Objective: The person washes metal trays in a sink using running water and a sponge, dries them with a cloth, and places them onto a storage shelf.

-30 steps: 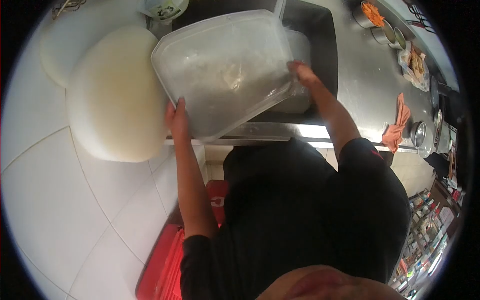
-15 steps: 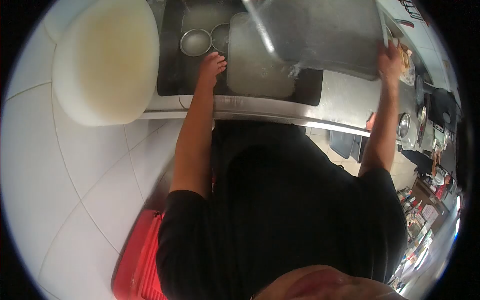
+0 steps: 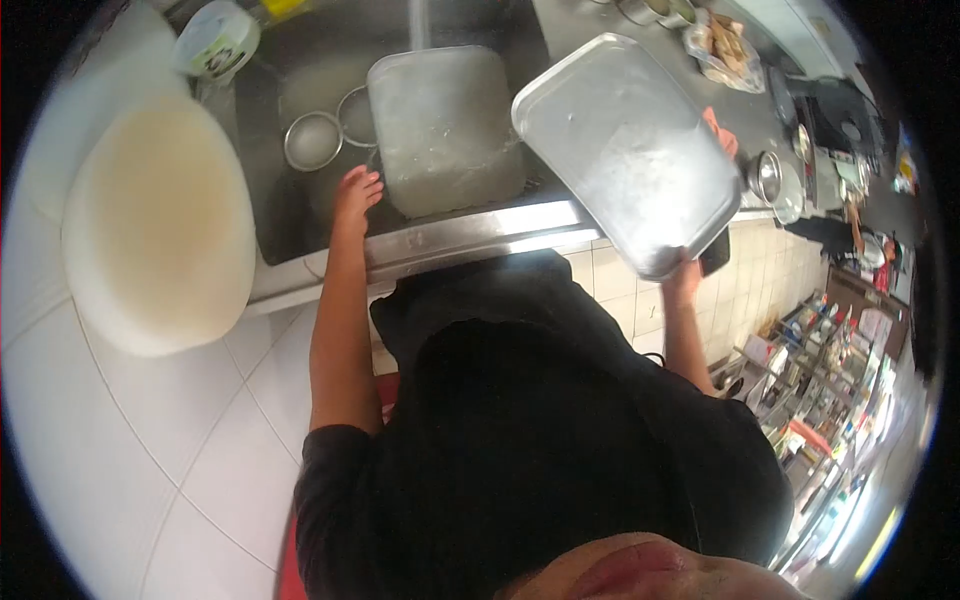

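My right hand (image 3: 682, 280) grips a rectangular metal tray (image 3: 630, 150) by its lower corner. The tray is tilted at the sink's right side, over the counter and its front edge. My left hand (image 3: 357, 192) is empty with fingers stretched out, hovering near the front of the dark sink (image 3: 285, 220). Just to its right, a second metal tray (image 3: 450, 130) lies in the sink, with a stream of water (image 3: 418, 25) at its far side. Beyond my left hand are two round metal bowls, the nearer-left bowl (image 3: 313, 141) and another bowl (image 3: 358, 115) partly behind the tray.
A large white rounded object (image 3: 160, 230) stands at the left by the tiled wall. A white plastic tub (image 3: 217, 40) sits at the sink's far left corner. On the right counter are an orange cloth (image 3: 720, 132), a plastic bag (image 3: 725, 50) and a metal bowl (image 3: 766, 178). Another person (image 3: 830, 235) is farther right.
My right hand has drawn its tray from above the sink toward the right and nearer my body, turning it. The view has shifted, showing more of the sink's far side. My left hand stays open.
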Available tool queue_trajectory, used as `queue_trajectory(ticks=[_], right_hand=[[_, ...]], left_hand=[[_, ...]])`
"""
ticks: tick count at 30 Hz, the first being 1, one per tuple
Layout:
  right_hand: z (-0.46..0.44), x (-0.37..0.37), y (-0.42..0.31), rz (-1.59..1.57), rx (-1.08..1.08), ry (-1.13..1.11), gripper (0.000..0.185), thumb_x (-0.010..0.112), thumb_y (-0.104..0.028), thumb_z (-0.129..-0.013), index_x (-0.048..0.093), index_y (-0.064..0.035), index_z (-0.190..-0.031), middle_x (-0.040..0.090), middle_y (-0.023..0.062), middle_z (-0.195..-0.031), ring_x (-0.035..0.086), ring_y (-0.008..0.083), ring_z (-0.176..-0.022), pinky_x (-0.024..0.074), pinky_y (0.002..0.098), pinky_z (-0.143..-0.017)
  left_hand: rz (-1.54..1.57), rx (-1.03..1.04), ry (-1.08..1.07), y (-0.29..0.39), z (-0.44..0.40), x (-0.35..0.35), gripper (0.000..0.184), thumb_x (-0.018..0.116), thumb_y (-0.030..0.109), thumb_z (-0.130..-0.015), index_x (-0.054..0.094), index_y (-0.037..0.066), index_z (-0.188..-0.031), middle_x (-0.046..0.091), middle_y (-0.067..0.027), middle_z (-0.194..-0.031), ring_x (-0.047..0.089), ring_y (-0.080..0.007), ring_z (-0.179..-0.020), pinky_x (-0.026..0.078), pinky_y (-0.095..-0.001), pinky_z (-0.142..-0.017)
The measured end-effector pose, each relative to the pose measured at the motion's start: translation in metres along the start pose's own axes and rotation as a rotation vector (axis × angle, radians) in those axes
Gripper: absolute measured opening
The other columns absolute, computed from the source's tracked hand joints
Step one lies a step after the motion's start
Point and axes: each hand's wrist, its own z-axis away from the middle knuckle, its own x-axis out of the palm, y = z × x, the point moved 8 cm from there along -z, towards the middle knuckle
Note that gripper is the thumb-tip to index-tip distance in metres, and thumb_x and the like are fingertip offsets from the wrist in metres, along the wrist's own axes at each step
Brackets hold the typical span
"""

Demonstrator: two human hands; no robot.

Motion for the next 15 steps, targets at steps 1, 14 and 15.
queue_trajectory(ticks=[1, 14, 15], right_hand=[[0.023, 0.003, 0.017, -0.05, 0.08, 0.104, 0.032, 0.053, -0.006, -0.088, 0.054, 0.004, -0.118, 0.059, 0.0108, -0.109, 0.057, 0.0241, -0.098, 0.0475, 0.0399, -0.087], [0.06, 0.088, -0.115, 1.331, -0.922, 0.079, 0.068, 0.072, -0.03, -0.082, 0.042, 0.0084, -0.13, 0.048, 0.0302, -0.127, 0.048, 0.0422, -0.118, 0.0413, 0.0489, -0.097], [0.057, 0.117, -0.132, 1.25, -0.944, 0.003, 0.06, 0.069, -0.024, -0.085, 0.044, 0.0056, -0.132, 0.052, 0.0265, -0.124, 0.052, 0.0401, -0.114, 0.0426, 0.0462, -0.097]], left_hand=[[-0.009, -0.017, -0.016, -0.004, -0.004, -0.001, 0.043, 0.059, 0.02, -0.089, 0.049, 0.007, -0.128, 0.066, -0.011, -0.104, 0.065, -0.0235, -0.087, 0.052, -0.0343, -0.073], [-0.077, 0.005, 0.026, 0.003, -0.003, -0.008, 0.04, 0.058, 0.019, -0.091, 0.051, 0.003, -0.127, 0.066, -0.0125, -0.104, 0.065, -0.0205, -0.086, 0.053, -0.0316, -0.073], [-0.067, 0.01, 0.053, 0.005, 0.0, -0.008, 0.038, 0.057, 0.017, -0.091, 0.052, 0.002, -0.126, 0.066, -0.0117, -0.101, 0.064, -0.0193, -0.084, 0.053, -0.0309, -0.071]])
